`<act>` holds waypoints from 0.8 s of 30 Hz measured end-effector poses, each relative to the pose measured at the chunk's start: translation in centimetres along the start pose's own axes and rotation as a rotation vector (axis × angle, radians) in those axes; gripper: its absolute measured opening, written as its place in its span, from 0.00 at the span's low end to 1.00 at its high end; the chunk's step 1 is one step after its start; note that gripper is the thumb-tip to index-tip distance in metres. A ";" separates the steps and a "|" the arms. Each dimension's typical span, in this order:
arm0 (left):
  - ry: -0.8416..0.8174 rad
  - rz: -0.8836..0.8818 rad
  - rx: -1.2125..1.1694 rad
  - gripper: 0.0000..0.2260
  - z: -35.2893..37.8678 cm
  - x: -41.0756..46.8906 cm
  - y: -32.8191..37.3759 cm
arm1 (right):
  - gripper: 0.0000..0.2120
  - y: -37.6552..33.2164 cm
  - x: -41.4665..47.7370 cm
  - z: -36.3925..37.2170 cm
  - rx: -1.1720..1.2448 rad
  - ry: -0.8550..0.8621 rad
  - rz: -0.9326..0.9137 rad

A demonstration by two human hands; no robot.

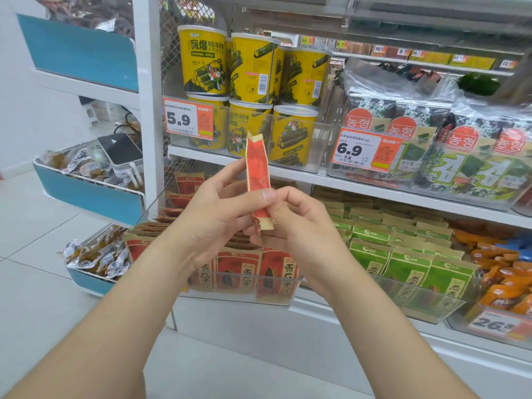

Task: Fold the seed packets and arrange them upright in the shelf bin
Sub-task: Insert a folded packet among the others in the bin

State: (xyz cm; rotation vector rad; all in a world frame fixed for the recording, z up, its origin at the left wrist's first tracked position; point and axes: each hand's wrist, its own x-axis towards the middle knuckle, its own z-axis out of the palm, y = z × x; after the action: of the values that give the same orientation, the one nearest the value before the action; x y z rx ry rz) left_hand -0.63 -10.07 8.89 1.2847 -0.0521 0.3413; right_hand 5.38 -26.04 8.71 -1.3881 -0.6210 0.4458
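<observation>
head view: i hold a narrow folded red-and-tan paper seed packet (257, 177) upright in front of me, above and nearer than the shelf. my left hand (216, 217) pinches it, the thumb laid across its front and the fingers behind it. my right hand (302, 228) is curled round the packet's lower end, where a tan edge pokes out. the middle of the packet is hidden by my thumb, and its print is too blurred to read.

below my hands, on the low shelf, sits a clear plastic shelf bin (218, 296) with red seed packets (239, 269) standing upright along its front wall. my wrists cover the rows behind them and the bin's left end.

just to the right, green paper packets (408, 263) stand in rows in a second clear bin. further right, orange snack bags (503, 283) are cut off by the frame edge.

on the shelf above, at far left, are stacked yellow cylindrical tubs (204, 64) with an orange-and-white price tag (188, 119) reading 5.9. to their right are dark green seaweed packs (460, 156), partly under glare from the plastic.

at far left a blue-and-white side rack (86, 194) holds small wrapped snacks (95, 257), hard to make out.
</observation>
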 end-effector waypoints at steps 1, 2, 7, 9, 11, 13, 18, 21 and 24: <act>-0.016 -0.004 0.010 0.29 -0.2 0.0 -0.1 | 0.12 0.1 0.0 0.1 0.006 0.002 0.017; -0.033 -0.007 0.008 0.30 -0.3 -0.1 0.0 | 0.11 0.1 -0.1 0.2 0.009 0.009 0.030; -0.050 -0.018 -0.056 0.33 -0.7 0.2 -0.2 | 0.13 -0.2 0.1 0.0 0.008 0.019 0.033; -0.047 -0.033 -0.081 0.33 -0.9 0.3 -0.3 | 0.13 -0.2 0.1 -0.1 0.000 0.008 0.031; -0.049 -0.044 -0.114 0.32 -1.0 0.4 -0.5 | 0.14 -0.1 0.2 -0.1 -0.005 0.005 0.025; -0.044 -0.047 -0.145 0.32 -0.9 0.4 -0.5 | 0.18 0.0 0.3 -0.3 -0.001 0.006 0.020; -0.089 -0.060 -0.142 0.24 -0.9 0.3 -0.3 | 0.09 -0.2 0.1 -0.5 -0.097 -0.010 0.056; -0.123 -0.121 -0.077 0.19 0.2 -0.1 0.0 | 0.25 0.2 -0.1 -0.3 -0.320 0.137 -0.028; -0.043 -0.079 0.207 0.17 0.7 -0.3 -0.5 | 0.40 0.5 -0.1 -0.2 -0.475 0.230 -0.205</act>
State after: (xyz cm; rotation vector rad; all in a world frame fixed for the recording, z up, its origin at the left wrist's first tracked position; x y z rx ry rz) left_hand -0.69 -10.95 8.52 1.4950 -0.0023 0.2563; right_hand 5.50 -26.21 8.15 -1.7718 -0.6979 -0.0348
